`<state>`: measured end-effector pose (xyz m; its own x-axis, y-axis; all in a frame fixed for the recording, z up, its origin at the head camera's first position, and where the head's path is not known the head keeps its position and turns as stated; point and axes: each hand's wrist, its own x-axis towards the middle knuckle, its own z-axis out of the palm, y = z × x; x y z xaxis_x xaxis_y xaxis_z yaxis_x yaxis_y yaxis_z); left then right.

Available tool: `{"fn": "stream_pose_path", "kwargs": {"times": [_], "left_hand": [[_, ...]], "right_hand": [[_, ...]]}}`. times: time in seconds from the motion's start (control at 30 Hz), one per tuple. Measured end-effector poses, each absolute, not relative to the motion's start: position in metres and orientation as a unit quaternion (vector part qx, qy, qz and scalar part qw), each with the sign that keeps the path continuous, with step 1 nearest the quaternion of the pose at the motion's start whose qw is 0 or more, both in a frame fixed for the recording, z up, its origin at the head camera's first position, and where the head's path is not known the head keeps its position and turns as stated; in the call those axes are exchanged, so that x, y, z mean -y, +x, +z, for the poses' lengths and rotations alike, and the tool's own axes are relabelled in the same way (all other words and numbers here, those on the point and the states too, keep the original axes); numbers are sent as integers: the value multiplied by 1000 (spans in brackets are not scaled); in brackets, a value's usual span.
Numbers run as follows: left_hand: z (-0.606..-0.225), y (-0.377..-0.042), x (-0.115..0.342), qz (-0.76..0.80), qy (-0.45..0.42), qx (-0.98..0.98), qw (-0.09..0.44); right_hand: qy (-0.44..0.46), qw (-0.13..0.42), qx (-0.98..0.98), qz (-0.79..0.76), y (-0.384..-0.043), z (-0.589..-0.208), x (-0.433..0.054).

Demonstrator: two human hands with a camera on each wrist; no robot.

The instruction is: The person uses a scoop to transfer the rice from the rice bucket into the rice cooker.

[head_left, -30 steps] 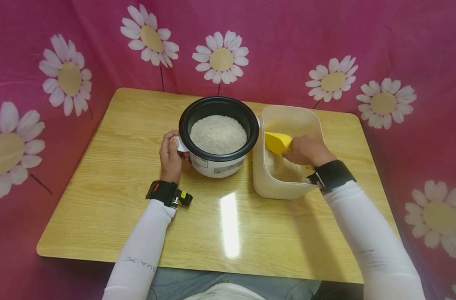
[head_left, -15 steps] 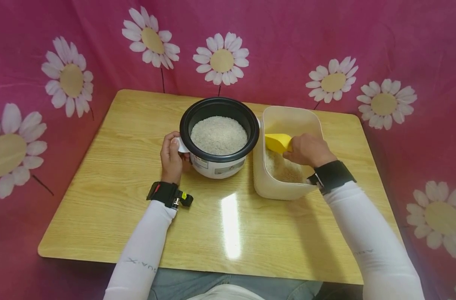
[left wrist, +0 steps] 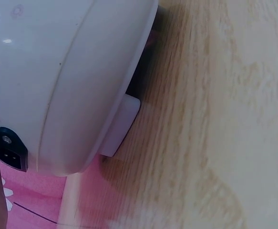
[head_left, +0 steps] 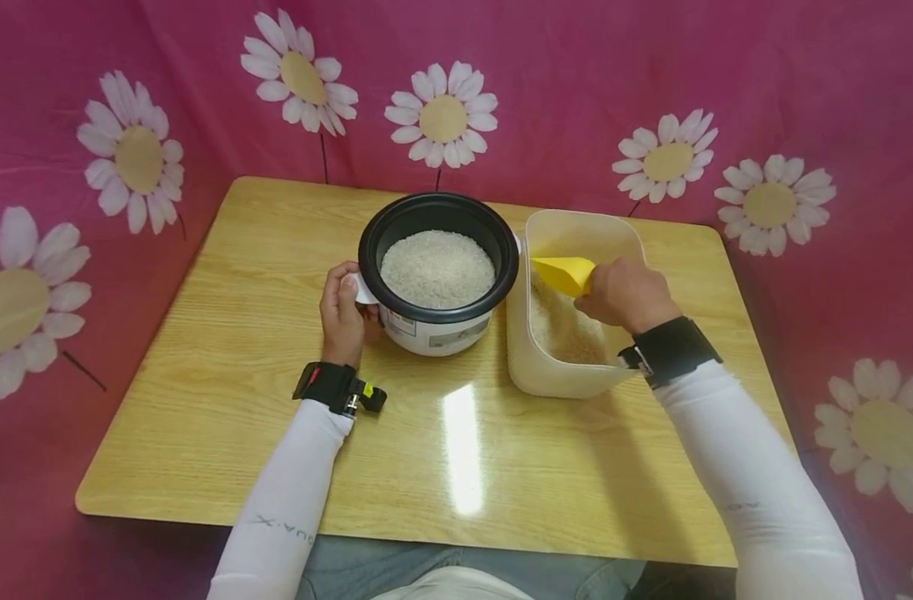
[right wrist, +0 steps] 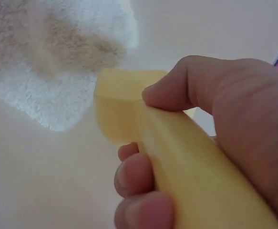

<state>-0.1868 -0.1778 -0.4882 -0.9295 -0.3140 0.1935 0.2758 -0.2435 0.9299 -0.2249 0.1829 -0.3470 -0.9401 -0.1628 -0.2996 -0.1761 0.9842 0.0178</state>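
A white rice cooker (head_left: pixel 437 340) with a black inner pot (head_left: pixel 439 317) stands mid-table, and white rice (head_left: pixel 437 268) is heaped in the pot. My left hand (head_left: pixel 341 321) grips the cooker's white side handle (head_left: pixel 365 289). To the right is a tall, cream plastic bin (head_left: pixel 569 382) with more rice (head_left: pixel 565 329) at its bottom. My right hand (head_left: pixel 627 296) holds a yellow scoop (head_left: pixel 564 273) by its handle inside the bin's mouth, above the rice. In the right wrist view, thumb and fingers wrap the scoop's handle (right wrist: pixel 196 162).
The wooden table (head_left: pixel 224 375) has rounded corners. A pink curtain (head_left: pixel 546 83) printed with daisies hangs around its back and sides. The cooker and bin stand close side by side. In the left wrist view, a black power socket (left wrist: pixel 10 150) shows on the cooker's side.
My right hand has lifted slightly and shifted to the right with the yellow scoop, rising from the rice in the bin. The left hand and cooker have stayed in place.
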Motion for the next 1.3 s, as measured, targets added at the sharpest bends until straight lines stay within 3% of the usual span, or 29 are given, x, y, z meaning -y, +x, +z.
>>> {"fn": "stream_pose_path", "kwargs": {"times": [0.3, 0.47, 0.93, 1.3], "left_hand": [[-488, -186, 179, -788, 4, 586, 190], [-487, -186, 178, -788, 0, 585, 189], [-484, -183, 177, -789, 16, 585, 187], [-483, -184, 176, -784, 11, 593, 181]], "right_hand": [[-161, 136, -975, 66, -231, -363, -182], [-189, 175, -965, 44, -234, -369, -185], [-107, 309, -943, -58, -238, -366, -184], [-81, 336, -936, -69, -239, -366, -188]]}}
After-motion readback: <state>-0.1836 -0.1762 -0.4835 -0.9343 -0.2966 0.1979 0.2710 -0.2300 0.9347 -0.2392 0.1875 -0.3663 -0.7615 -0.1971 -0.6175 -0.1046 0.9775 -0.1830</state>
